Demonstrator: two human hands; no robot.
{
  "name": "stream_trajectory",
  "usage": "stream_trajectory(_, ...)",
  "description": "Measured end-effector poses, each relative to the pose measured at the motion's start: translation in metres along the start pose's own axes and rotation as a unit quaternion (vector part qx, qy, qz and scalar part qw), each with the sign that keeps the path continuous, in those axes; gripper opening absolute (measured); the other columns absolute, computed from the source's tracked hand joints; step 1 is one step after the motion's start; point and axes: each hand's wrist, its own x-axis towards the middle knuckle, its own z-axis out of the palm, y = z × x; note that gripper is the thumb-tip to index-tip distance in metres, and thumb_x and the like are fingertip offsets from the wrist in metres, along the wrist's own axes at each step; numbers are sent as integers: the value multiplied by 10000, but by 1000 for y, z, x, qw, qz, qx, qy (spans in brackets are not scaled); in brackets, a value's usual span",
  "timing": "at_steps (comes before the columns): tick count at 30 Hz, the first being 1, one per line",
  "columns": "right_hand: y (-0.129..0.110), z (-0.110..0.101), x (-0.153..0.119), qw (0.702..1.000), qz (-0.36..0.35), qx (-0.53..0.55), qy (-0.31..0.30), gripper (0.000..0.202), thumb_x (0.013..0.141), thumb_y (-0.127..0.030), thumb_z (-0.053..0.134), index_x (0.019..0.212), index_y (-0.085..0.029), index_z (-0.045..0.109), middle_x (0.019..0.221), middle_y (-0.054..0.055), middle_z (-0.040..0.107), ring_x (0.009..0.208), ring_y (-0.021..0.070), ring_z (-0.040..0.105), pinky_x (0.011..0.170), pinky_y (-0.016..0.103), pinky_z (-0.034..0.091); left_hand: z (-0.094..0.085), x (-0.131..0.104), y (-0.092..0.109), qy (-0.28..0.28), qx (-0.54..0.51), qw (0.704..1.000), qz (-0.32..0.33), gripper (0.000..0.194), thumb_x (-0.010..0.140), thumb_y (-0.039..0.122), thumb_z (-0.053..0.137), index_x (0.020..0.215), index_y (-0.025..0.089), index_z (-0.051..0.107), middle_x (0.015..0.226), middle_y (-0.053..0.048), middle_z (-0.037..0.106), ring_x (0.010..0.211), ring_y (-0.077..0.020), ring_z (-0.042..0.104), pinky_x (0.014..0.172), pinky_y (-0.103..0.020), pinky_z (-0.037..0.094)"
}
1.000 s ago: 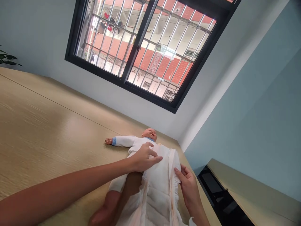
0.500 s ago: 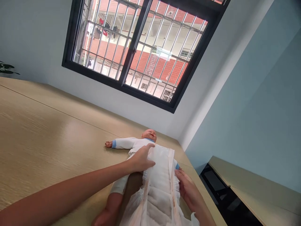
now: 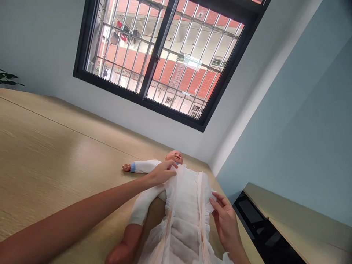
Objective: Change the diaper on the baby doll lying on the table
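A baby doll (image 3: 145,167) in a white outfit with blue cuffs lies on its back on the wooden table, arm stretched to the left. Over its body, an unfolded white diaper (image 3: 185,205) runs toward the bottom edge and hides most of the torso and one leg. My left hand (image 3: 164,172) pinches the diaper's upper left edge, just below the doll's head. Lower on the right side, my right hand (image 3: 224,216) has a side flap of the diaper between thumb and fingers.
The wooden table (image 3: 68,157) reaches to the wall under a barred window (image 3: 143,96). Right of it stands a lower wooden cabinet (image 3: 299,220) with a black front. Plant leaves (image 3: 9,79) show at the far left.
My left hand has moved up along the diaper to its top left edge. My right hand has moved slightly outward, and the diaper's upper part is spread wider.
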Motion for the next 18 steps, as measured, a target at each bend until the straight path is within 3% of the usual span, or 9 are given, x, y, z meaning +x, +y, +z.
stream_trajectory(3, 0, -1, -1, 998, -37, -40, 20, 565, 603, -413, 869, 1067, -201, 625, 1025, 10, 641, 921, 156, 571, 719, 186, 508, -7, 0, 8, 2, 13, 999, 37, 207, 732, 283, 598, 894, 172, 666, 712, 14, 434, 693, -141, 436, 595, -246, 297)
stream_trajectory(8, -1, 0, -6, 986, -117, -117, 14, 514, 708, -468, 781, 1114, -189, 631, 1032, 36, 614, 840, 164, 528, 687, 234, 483, -13, -2, 21, -7, -19, 998, 54, 212, 740, 296, 595, 879, 174, 699, 692, 13, 442, 664, -134, 436, 577, -249, 296)
stream_trajectory(12, -6, 4, -14, 978, -145, -147, 8, 501, 751, -471, 742, 1155, -197, 628, 1090, 43, 587, 844, 160, 499, 685, 235, 471, -19, -4, 35, -42, -56, 997, 27, 244, 750, 302, 587, 909, 166, 713, 808, -23, 568, 735, -159, 524, 594, -254, 368)
stream_trajectory(18, -9, 9, -19, 974, -160, -159, -1, 510, 733, -472, 744, 1152, -202, 637, 1100, 46, 589, 933, 188, 508, 721, 244, 478, -25, -10, 49, -108, -80, 991, -18, 339, 738, 294, 600, 1051, 194, 685, 974, -44, 598, 803, -160, 575, 571, -226, 461)
